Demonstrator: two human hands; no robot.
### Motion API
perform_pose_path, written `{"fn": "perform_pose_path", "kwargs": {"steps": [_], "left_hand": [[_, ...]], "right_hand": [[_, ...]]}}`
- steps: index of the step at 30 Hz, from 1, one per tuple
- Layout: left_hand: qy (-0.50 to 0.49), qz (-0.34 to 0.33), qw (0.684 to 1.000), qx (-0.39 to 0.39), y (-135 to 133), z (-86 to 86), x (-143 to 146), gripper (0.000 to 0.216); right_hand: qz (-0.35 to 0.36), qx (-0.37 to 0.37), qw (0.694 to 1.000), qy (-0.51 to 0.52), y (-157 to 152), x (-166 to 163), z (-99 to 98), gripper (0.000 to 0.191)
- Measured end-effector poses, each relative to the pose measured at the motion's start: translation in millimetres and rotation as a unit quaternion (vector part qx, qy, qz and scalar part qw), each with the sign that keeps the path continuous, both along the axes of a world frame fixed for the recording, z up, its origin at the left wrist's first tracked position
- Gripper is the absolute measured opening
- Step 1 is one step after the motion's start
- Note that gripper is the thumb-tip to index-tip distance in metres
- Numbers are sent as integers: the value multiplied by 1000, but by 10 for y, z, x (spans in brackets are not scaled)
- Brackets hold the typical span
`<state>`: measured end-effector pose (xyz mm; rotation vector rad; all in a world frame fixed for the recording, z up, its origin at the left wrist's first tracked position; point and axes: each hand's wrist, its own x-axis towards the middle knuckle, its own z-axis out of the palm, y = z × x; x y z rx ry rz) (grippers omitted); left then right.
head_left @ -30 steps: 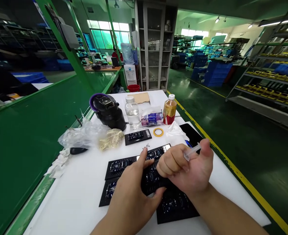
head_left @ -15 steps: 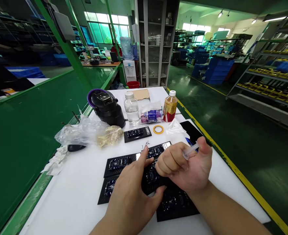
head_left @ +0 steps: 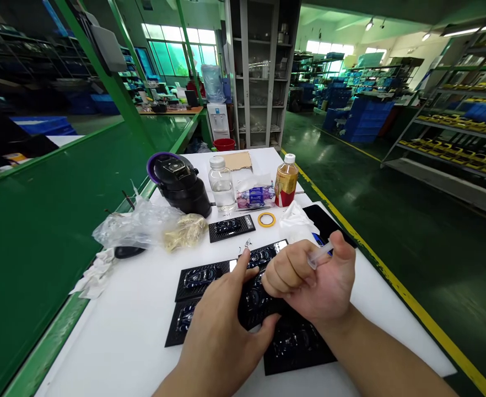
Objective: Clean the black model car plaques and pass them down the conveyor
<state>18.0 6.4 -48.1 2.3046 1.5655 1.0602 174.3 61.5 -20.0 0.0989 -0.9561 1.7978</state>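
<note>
My left hand (head_left: 222,320) grips a black plate (head_left: 252,303) bearing a dark, glossy model car, with the thumb at its near edge and the fingers along its left and far side. In my right hand (head_left: 309,281) is a clear plastic syringe (head_left: 319,255). The thumb presses on the plunger's end, and the fist hides the barrel and tip above the plate. Similar model-car plates lie around both hands: one to the left (head_left: 199,278), another at the near left (head_left: 181,322) and one at the near right (head_left: 295,347).
Behind the hands are a lone model-car plate (head_left: 231,227), a yellow tape roll (head_left: 266,219), a clear jar (head_left: 222,187), a drink bottle (head_left: 286,182), a wipes pack (head_left: 255,196) and white tissue (head_left: 296,216). Plastic bags (head_left: 139,223) and a black helmet-like object (head_left: 181,182) stand left.
Both hands keep almost the same pose over the plate. The right thumb and syringe end sit very slightly further left; the view has shifted a little.
</note>
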Motion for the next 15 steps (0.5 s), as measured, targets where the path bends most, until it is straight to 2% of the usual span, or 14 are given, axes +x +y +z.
{"fn": "perform_pose_path", "kwargs": {"steps": [15], "left_hand": [[17, 4, 1000, 10, -1, 7, 11, 96]], "right_hand": [[-16, -4, 1000, -7, 16, 7, -9, 70]]}}
